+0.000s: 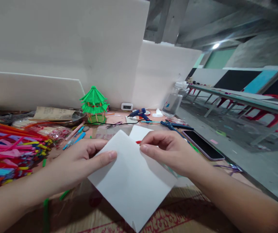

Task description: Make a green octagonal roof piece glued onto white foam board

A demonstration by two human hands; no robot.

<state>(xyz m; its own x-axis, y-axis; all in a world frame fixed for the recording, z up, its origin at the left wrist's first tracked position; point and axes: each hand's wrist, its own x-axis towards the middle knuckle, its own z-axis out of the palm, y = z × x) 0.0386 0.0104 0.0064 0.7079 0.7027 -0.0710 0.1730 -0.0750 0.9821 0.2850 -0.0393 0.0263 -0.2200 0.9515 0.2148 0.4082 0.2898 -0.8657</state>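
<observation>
Straight above the white card [134, 184] I see open air for a hand, with the white board [56, 38] rising behind it. On the card's left, the left hand [85, 161] and a heap of pipe cleaners [10, 155] block a low sweep. Beyond the card, the green pagoda model [94, 105] and glue gun [139, 113] obstruct. On its right, past the right hand [170, 150], lies a phone [203, 145]; under that forearm, a hand could slide in.
</observation>
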